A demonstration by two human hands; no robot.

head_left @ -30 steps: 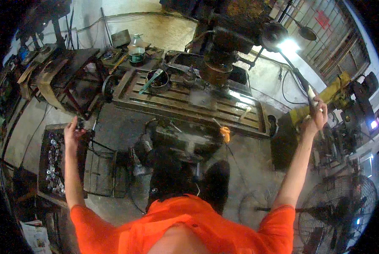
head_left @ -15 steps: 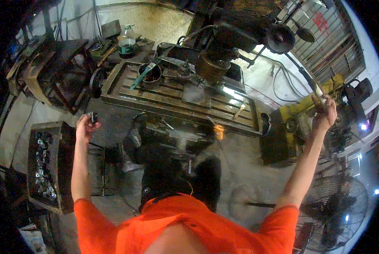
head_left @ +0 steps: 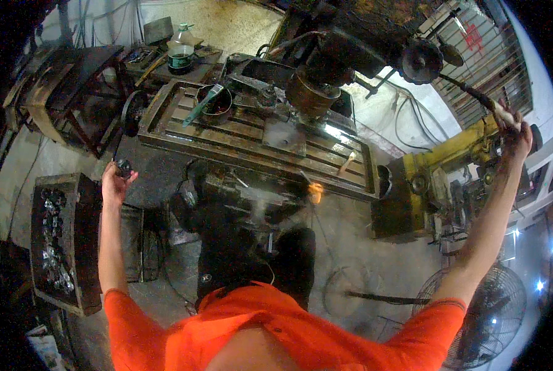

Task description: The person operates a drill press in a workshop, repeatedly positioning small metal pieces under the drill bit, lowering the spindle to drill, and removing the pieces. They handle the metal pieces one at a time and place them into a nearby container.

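A: Holding two things at once here. My left hand [head_left: 114, 183] is on the small dark crank handle [head_left: 124, 167] at the left end of the machine table [head_left: 252, 139]. My right hand [head_left: 515, 137] is up high on the long feed lever [head_left: 474, 94] w/ the pale grip.

B: How do you do it well?

A: I think go slow & steady. Pull the lever down soft, don't yank it. Turn the crank a bit at a time so the table slides smooth. Keep eyes on the round spindle [head_left: 310, 96] over the flat metal piece [head_left: 284, 136] on the table.

B: Are your fingers tight?

A: Left fingers are curled around the crank knob, touching it. Right fingers are wrapped closed on the lever's pale end, arm way up.

B: What else is near?

A: A black bowl [head_left: 216, 106] w/ a green tool in it sits on the table's back left. A plastic bottle [head_left: 181, 48] stands behind it. A crate of shiny metal parts [head_left: 57, 238] is on the floor by my left arm. A fan [head_left: 489, 312] stands low on my right. A yellow machine [head_left: 449, 151] sits under my right arm.
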